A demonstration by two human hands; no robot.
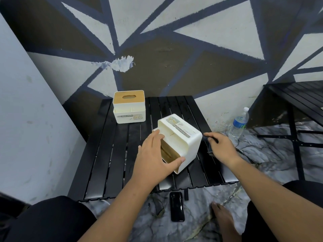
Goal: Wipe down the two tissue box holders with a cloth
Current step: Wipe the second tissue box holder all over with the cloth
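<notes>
Two cream tissue box holders with wooden lids are on a low black slatted table (111, 154). The far holder (129, 107) stands upright at the back left. The near holder (181, 142) is tipped on its side, wooden lid toward me, and my left hand (155, 158) grips its lid end, thumb on the near edge. To the holder's right, my right hand (222, 145) holds a dark cloth (210, 139) at the table's right side, close to the holder. Most of the cloth is hidden by the hand and hard to tell from the black table.
A black phone (177, 206) lies on the marble floor just in front of the table. A clear water bottle (239, 123) stands on the floor to the right, next to a second black table (297, 95). A painted wall rises directly behind. My bare foot (223, 219) is near the phone.
</notes>
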